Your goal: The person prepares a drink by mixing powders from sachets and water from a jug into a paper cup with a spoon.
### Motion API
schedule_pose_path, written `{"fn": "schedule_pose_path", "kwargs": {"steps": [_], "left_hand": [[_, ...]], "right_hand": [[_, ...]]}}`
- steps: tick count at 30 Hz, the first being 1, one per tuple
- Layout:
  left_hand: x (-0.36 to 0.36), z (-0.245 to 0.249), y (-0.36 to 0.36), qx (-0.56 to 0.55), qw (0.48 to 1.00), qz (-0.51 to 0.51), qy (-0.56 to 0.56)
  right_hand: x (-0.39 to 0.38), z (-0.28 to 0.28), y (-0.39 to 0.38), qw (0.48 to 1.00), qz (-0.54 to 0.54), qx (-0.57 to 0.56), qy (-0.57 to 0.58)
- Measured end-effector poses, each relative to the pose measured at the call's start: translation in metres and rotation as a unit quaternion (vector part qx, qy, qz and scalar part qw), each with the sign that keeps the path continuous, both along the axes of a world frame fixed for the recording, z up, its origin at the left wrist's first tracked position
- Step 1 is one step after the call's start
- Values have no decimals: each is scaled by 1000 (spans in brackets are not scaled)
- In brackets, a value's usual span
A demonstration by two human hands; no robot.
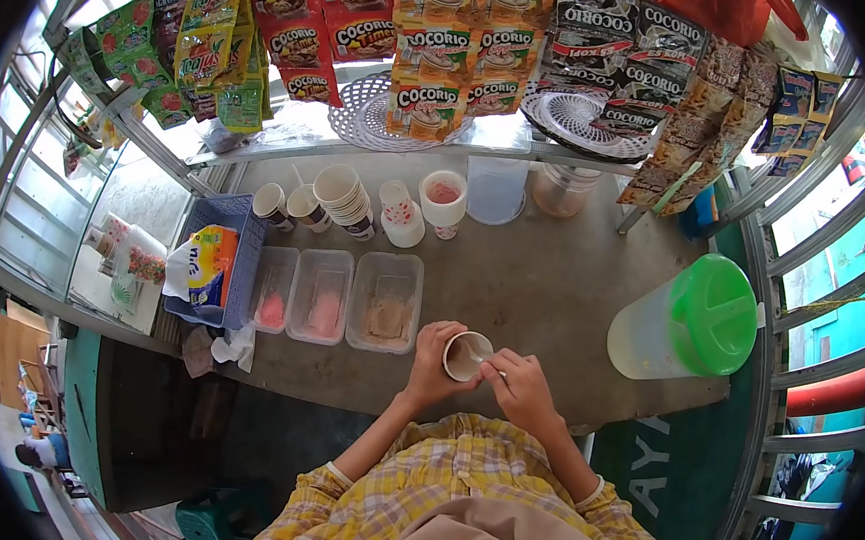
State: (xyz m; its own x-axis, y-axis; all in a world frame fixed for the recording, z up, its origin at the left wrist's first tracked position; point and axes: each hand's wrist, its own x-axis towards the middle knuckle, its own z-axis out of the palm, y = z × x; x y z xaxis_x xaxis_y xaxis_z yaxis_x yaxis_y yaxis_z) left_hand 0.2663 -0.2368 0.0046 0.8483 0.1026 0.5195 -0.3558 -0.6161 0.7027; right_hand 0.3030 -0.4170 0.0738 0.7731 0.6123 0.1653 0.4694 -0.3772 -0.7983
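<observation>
the person's left hand (433,365) is curled round the side of a small paper cup (466,356), fingers and thumb pressed to its wall, while the right hand (522,387) pinches a thin pale stirrer (484,357) between its fingertips, the tip dipping into the cup's mouth. the cup stands upright on the grey counter (563,269), close to the near edge and right in front of the person's body. it looks light and thin-walled, likely to buckle under a hard squeeze, and it holds a pale brown fill that could slop over the rim; a loose wrap around the middle of the wall, as the left hand has now, seems the safest hold, with the base kept flat on the counter. the stirrer looks slight and bendy, best gripped near its top. just behind and to the left sit three clear tubs: one with brownish powder (385,307) nearest the cup and two with pink powder (320,302) (272,299), all open-topped and easy to clip with an elbow. a blue basket (245,227) lies beyond them. to the right there is bare counter between the cup and a big jug with a green lid (695,323), which gives the most open room. stacked cups (347,199) stand well back, under hanging sachets (433,49).
</observation>
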Motion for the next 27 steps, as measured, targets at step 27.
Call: {"fn": "schedule_pose_path", "kwargs": {"steps": [27], "left_hand": [[-3, -8, -2, 9, 997, -26, 73]], "right_hand": [[1, -12, -1, 1000, 12, -26, 4]]}}
